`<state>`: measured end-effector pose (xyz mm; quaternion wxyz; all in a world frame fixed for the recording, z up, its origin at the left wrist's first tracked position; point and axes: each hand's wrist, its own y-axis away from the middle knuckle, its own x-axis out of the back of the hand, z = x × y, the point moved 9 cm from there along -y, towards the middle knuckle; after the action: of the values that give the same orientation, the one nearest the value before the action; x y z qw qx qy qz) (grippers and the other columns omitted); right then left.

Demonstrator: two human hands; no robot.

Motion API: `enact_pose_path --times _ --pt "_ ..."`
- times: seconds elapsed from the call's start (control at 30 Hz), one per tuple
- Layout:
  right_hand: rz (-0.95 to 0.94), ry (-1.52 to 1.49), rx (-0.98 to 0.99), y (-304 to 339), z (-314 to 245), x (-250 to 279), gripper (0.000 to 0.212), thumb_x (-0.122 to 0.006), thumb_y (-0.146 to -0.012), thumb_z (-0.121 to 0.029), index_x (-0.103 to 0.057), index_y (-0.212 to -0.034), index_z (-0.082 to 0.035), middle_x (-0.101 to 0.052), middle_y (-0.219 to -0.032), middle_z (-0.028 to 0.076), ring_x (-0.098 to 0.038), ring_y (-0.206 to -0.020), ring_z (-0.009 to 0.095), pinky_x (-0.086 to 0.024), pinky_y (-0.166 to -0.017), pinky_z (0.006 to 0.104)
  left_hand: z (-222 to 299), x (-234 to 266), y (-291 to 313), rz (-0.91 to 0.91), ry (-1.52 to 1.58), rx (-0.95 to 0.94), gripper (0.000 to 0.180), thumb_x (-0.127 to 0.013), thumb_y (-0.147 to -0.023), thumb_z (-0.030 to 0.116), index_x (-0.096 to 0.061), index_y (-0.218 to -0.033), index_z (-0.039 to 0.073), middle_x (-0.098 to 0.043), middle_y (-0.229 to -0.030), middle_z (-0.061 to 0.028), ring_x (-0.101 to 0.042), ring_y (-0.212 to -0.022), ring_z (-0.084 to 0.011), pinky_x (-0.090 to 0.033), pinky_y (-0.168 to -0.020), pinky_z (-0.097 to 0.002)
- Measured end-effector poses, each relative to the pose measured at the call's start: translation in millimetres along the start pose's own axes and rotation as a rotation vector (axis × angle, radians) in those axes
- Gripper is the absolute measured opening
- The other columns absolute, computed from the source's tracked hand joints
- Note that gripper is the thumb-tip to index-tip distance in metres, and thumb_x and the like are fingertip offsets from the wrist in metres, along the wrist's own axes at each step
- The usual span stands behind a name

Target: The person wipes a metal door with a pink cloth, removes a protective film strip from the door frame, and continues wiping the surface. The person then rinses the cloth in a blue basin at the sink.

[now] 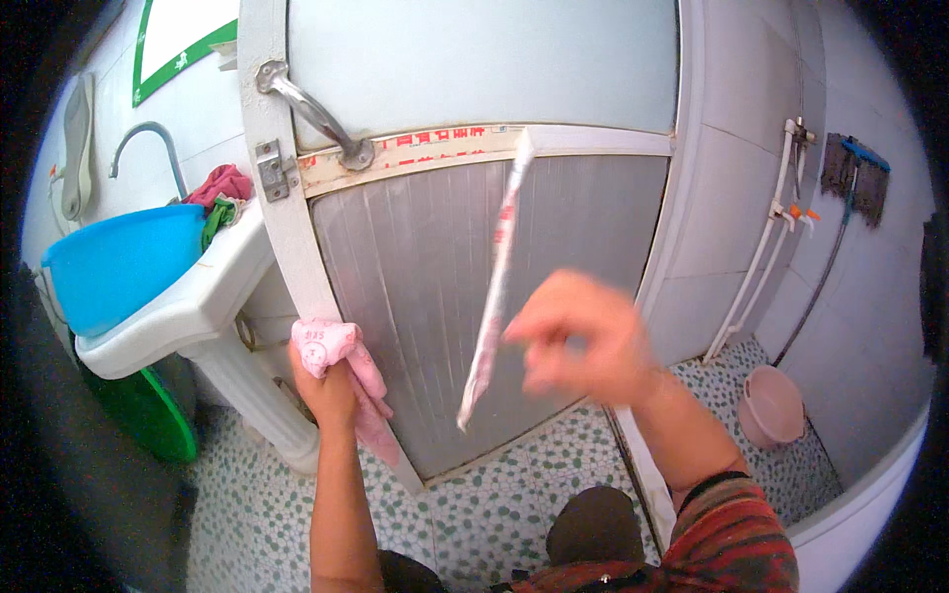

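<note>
My left hand (321,390) is closed round a pink printed cloth (331,348), part of which hangs down beside the door's edge. A long, narrow strip of whitish film with red print (497,257) dangles from the middle rail (405,153) of the door, peeled off to the right of the red-printed film that still covers the rail's left part. My right hand (588,341) is beside the strip's lower half, fingers curled and smeared by motion. Its fingertips come right up to the strip; whether they grip it I cannot tell.
The door (474,287) has a metal handle (316,117) and a latch. At left, a blue basin (129,262) and crumpled cloths (219,188) rest on a white sink (198,306), with a green basin (163,415) below. At right are pipes (771,247), a broom (855,173) and a pink bucket (771,407).
</note>
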<state>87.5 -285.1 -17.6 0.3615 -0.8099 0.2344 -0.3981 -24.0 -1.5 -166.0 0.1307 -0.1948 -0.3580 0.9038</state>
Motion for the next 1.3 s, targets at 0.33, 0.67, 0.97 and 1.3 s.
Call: enact_pose_path --times 0.33,0.67,0.97,1.3 --pt "0.575 0.323 -0.437 -76 159 91 0.028 -0.064 -0.08 -0.029 -0.062 -0.073 -0.002 -0.058 -0.062 0.004 -0.054 -0.053 0.012 -0.042 -0.05 0.0288 7 2 1 -0.001 0.019 0.01 0.027 -0.052 -0.077 -0.005 -0.051 -0.103 0.003 -0.058 -0.096 -0.0052 -0.055 -0.088 -0.0149 -0.043 -0.079 -0.0268" --pt "0.431 -0.27 -0.443 -72 118 51 0.018 -0.063 -0.081 -0.021 -0.065 -0.073 -0.004 -0.056 -0.063 -0.002 -0.041 -0.049 0.004 -0.032 -0.045 0.0186 3 3 1 0.017 0.028 0.018 0.039 -0.05 -0.076 -0.005 -0.048 -0.114 0.0 -0.055 -0.104 -0.0073 -0.053 -0.095 -0.0169 -0.041 -0.084 -0.0278" --pt "-0.096 -0.268 0.132 -52 -21 -71 0.006 -0.062 -0.08 -0.006 -0.064 -0.078 -0.001 -0.056 -0.068 0.003 -0.05 -0.058 0.01 -0.039 -0.051 0.0233 -17 -1 -4 -0.013 0.165 0.108 0.032 -0.051 -0.078 -0.003 -0.048 -0.109 0.002 -0.055 -0.099 -0.0054 -0.053 -0.091 -0.0145 -0.043 -0.081 -0.0271" --pt "-0.416 -0.187 -0.012 -38 -2 -93 0.018 -0.069 -0.077 -0.015 -0.06 -0.069 -0.002 -0.052 -0.061 0.004 -0.048 -0.054 0.01 -0.036 -0.047 0.0246 -13 0 -7 0.028 0.136 0.067 0.028 -0.054 -0.078 -0.004 -0.051 -0.105 0.004 -0.057 -0.093 -0.004 -0.055 -0.084 -0.0128 -0.046 -0.075 -0.0256"
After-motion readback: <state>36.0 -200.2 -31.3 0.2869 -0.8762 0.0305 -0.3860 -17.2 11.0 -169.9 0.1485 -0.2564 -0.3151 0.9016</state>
